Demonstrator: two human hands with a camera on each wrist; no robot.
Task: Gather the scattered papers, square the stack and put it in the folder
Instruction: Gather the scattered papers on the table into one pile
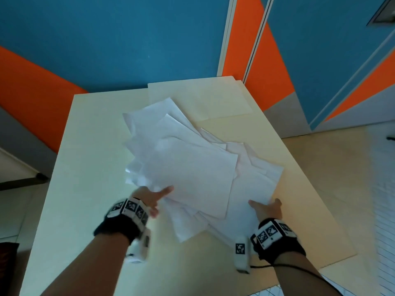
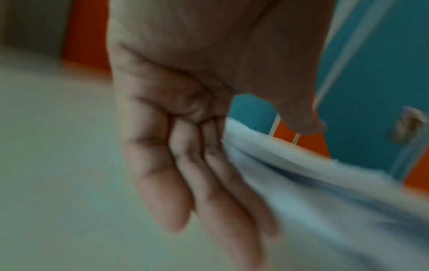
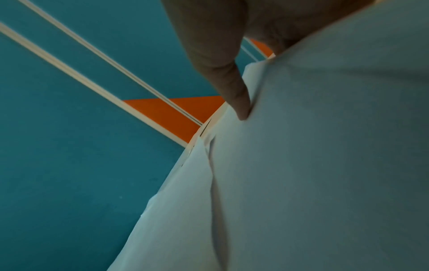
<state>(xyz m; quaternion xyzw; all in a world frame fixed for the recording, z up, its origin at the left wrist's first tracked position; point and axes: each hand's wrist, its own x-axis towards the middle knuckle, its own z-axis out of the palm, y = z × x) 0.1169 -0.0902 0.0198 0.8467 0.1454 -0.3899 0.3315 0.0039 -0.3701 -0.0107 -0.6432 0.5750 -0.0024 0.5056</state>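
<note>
A loose, fanned pile of white papers (image 1: 188, 163) lies across the middle of the cream table (image 1: 85, 146). A pale cream folder (image 1: 213, 97) lies flat at the table's far end, partly under the pile's far corner. My left hand (image 1: 160, 198) is at the pile's near-left edge. Its fingers (image 2: 209, 183) are straight beside the papers (image 2: 313, 183), and its thumb (image 2: 299, 119) reaches over the top sheets. My right hand (image 1: 265, 207) grips the near-right corner. Its thumb (image 3: 241, 102) presses on the top sheet (image 3: 325, 146), and its fingers are hidden underneath.
The table's right edge (image 1: 299, 167) runs close to the pile, with tiled floor (image 1: 342, 167) beyond it. A blue and orange wall (image 1: 128, 39) stands right behind the far end. Bare tabletop lies to the left of the pile.
</note>
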